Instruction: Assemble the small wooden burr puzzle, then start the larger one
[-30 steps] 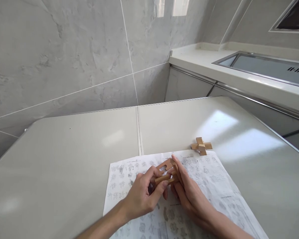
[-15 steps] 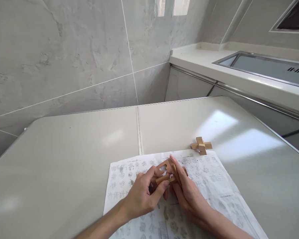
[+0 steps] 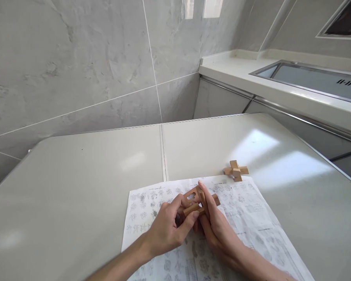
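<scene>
Between my hands, over the printed sheet [image 3: 148, 242], are several notched wooden puzzle pieces [image 3: 192, 208] set against one another. My left hand [image 3: 171, 224] is closed, its thumb and index finger pinching the pieces from the left. From the right, my right hand [image 3: 216, 220] presses on them with its fingers held together; one piece end sticks out past its index finger. A slotted piece faces up at the top of the group. My fingers hide the undersides and the joints. An assembled wooden cross-shaped puzzle [image 3: 236, 171] rests at the sheet's far edge.
The sheet lies on a glossy pale table [image 3: 76, 195] with a seam down its middle. Grey tiled wall [image 3: 105, 58] stands behind it. On the right are a white counter [image 3: 231, 64] with a sink [image 3: 312, 80] and cabinet fronts below.
My right fingers have shifted slightly left and closer in around the pieces. More of the piece end at the right now shows. The cross-shaped puzzle stays put.
</scene>
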Demonstrator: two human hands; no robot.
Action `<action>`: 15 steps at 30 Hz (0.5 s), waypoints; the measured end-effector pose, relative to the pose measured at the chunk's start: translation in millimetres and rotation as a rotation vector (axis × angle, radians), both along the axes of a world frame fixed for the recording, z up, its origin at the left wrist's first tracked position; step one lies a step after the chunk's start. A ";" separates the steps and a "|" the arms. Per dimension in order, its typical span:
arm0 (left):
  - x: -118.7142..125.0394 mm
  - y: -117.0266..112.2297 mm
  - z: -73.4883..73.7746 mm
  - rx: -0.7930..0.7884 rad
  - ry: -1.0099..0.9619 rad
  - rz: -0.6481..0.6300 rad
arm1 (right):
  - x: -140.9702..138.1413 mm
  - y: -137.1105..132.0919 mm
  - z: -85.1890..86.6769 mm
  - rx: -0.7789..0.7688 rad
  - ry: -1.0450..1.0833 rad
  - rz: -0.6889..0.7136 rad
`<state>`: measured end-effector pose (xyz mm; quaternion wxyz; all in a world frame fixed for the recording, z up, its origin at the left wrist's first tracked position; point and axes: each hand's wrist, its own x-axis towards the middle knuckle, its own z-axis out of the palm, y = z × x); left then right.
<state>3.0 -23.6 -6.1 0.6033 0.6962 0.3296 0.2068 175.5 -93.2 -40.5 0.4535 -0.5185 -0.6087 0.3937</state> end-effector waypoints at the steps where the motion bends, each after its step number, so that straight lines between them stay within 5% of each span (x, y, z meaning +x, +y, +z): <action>1: -0.1 -0.1 0.0 0.000 -0.002 -0.001 | -0.7 0.5 0.5 0.009 -0.005 -0.005; 15: 0.6 -0.7 -0.7 0.016 -0.039 0.042 | 3.1 -0.8 0.3 -0.015 0.034 0.006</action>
